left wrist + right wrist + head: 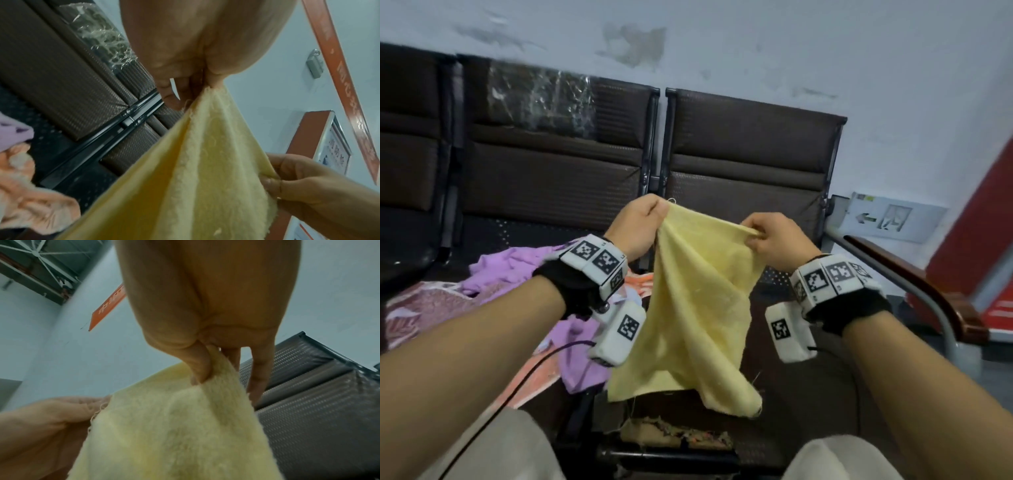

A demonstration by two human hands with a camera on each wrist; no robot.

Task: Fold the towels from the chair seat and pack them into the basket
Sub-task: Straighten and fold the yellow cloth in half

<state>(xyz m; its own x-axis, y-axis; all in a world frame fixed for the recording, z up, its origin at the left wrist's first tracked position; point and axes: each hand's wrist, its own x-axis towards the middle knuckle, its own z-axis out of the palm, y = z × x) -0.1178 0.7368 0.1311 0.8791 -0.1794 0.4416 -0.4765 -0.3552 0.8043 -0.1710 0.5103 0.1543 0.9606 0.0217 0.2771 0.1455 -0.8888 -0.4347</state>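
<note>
Holding up a yellow towel (698, 308) at frame centre, lower hem hanging just above the chair seat (791, 394).

Pinched at its top edge by left hand (635, 226) and right hand (774, 240), both closed on towel corners, cloth sagging and twisted between. Further left, purple towel (517, 263) and orange towel (640, 284) heaped on the seat. No basket in view. Risk: bunched right-hand pinch slipping, or a twisted drape giving a crooked fold.
</note>
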